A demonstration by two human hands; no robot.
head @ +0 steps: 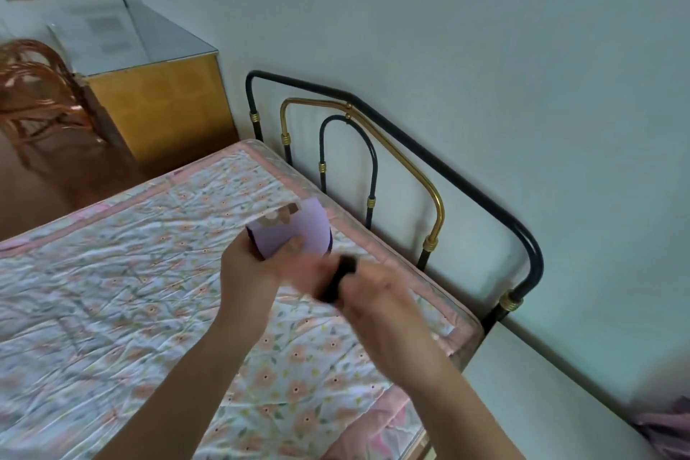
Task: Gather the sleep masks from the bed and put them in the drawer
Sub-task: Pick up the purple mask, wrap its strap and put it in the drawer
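— Left hand (248, 269)?
— Clamped on lilac sleep mask (295, 233), held above floral bed (112, 273).
— Right hand (377, 304)?
— Blurred, closed around black strap (338, 282) (dark, smeared), near metal headboard (410, 146).

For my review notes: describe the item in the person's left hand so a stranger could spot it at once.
Find the black and brass headboard at the end of the floral bed. Just before it, above the quilt, the left hand grips a lilac sleep mask, pale and flat, unlike the blurred black item in the right hand.
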